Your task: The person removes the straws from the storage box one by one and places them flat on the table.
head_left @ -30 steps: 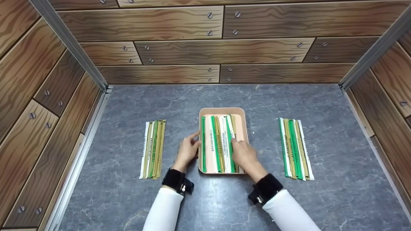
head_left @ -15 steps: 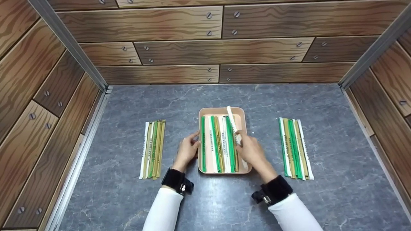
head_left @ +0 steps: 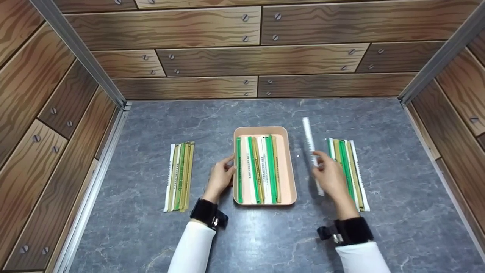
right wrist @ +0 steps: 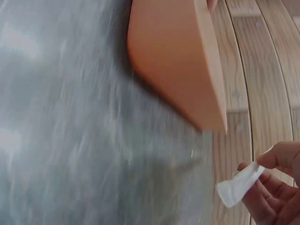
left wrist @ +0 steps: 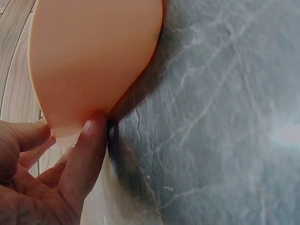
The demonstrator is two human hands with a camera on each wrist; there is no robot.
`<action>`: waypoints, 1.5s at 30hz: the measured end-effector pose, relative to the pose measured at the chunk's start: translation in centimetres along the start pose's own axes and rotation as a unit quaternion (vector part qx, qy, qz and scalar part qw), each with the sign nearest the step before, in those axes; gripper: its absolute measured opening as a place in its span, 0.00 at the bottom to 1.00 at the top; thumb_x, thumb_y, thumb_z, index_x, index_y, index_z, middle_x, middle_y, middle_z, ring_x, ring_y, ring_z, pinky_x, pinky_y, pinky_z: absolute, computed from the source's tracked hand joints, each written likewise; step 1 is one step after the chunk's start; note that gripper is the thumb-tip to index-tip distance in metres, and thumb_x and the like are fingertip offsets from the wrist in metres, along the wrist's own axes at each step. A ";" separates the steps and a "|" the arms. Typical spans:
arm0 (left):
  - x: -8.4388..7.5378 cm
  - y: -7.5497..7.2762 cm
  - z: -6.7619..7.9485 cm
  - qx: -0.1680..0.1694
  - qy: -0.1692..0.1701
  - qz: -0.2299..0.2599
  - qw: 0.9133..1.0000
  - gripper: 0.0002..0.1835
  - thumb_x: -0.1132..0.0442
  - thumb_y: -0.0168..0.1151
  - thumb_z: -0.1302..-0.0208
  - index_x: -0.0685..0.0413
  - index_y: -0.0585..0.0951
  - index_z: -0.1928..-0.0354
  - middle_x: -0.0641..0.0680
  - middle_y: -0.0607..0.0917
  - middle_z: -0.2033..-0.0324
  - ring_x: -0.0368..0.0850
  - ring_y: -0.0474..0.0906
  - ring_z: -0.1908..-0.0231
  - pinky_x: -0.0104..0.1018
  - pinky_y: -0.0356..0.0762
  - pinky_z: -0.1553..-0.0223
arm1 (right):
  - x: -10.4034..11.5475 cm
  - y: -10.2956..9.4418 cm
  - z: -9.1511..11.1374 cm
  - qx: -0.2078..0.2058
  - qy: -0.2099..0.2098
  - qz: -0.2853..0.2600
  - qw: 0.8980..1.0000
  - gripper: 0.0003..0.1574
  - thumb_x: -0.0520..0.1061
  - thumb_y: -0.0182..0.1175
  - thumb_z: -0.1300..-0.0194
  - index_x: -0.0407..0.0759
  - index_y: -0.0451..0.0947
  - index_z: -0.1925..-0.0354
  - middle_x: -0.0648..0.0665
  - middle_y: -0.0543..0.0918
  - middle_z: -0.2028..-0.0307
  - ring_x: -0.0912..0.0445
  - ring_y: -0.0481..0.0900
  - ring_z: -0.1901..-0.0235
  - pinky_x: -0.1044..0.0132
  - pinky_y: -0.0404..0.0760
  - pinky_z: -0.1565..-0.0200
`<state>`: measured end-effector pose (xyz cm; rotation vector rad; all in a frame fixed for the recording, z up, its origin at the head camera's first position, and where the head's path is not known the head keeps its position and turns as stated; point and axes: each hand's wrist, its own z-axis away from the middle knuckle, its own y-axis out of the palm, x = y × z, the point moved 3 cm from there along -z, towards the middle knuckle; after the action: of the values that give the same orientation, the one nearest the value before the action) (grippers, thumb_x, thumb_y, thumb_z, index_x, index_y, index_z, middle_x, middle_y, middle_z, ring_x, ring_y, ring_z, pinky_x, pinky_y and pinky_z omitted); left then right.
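Note:
My right hand (head_left: 329, 174) pinches a long white wrapped straw (head_left: 308, 134) between thumb and fingers, to the right of the tray. In the right wrist view the white wrapper's flat end (right wrist: 234, 192) sticks out from the fingers. A shallow peach tray (head_left: 290, 185) holds several slim wrapped straws in green, white and tan, lying lengthwise side by side. At the tray's left wall is my left hand (head_left: 219, 176), thumb and fingers gripping it from outside. The left wrist view shows one digit at the rim and a fingertip (left wrist: 96, 124) low on the wall.
One row of wrapped straws (head_left: 180, 176) lies on the grey marbled table (head_left: 265, 242) at left. Another row (head_left: 352, 174) lies at right, partly behind my right hand. Wood-patterned panels (head_left: 212, 62) enclose the back and sides.
My right hand has lifted a white straw out of the tray's right side and carried it right, past the rim, toward the right row. My left hand stays at the tray.

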<state>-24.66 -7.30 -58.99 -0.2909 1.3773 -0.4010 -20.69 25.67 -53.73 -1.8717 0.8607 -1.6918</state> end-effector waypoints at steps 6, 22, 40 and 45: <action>0.0 0.0 0.0 0.001 0.008 0.000 1.000 0.24 0.67 0.59 0.31 0.49 0.74 0.33 0.57 0.83 0.68 0.45 0.80 0.73 0.35 0.79 0.76 | -3.7 -3.2 0.9 -0.008 0.069 0.039 0.997 0.31 0.32 0.55 0.37 0.37 0.70 0.35 0.30 0.79 0.50 0.40 0.83 0.60 0.53 0.81 0.69; -0.1 -0.1 0.1 -0.003 0.027 0.000 1.000 0.24 0.68 0.60 0.32 0.53 0.75 0.34 0.56 0.83 0.69 0.46 0.81 0.71 0.35 0.79 0.72 | -8.8 -6.4 2.5 0.060 0.180 0.118 0.975 0.30 0.39 0.55 0.35 0.36 0.70 0.35 0.32 0.77 0.47 0.37 0.77 0.55 0.52 0.75 0.69; 0.1 0.0 0.1 -0.008 0.009 0.000 1.000 0.25 0.67 0.60 0.32 0.48 0.75 0.34 0.56 0.83 0.68 0.44 0.80 0.72 0.35 0.80 0.75 | -4.8 -3.9 1.3 0.019 0.100 0.128 0.987 0.24 0.39 0.53 0.35 0.36 0.78 0.42 0.30 0.80 0.49 0.37 0.80 0.59 0.48 0.77 0.70; 0.0 0.0 0.1 -0.007 0.016 -0.008 1.000 0.24 0.67 0.60 0.31 0.49 0.75 0.34 0.55 0.83 0.69 0.43 0.79 0.74 0.35 0.79 0.75 | -1.0 -1.0 0.8 0.017 0.008 0.120 0.993 0.22 0.35 0.56 0.41 0.35 0.81 0.47 0.32 0.83 0.55 0.41 0.82 0.64 0.47 0.79 0.68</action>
<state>-24.56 -7.32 -58.94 -0.3082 1.4100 -0.4123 -19.80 27.01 -53.82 -1.6597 1.0133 -1.5659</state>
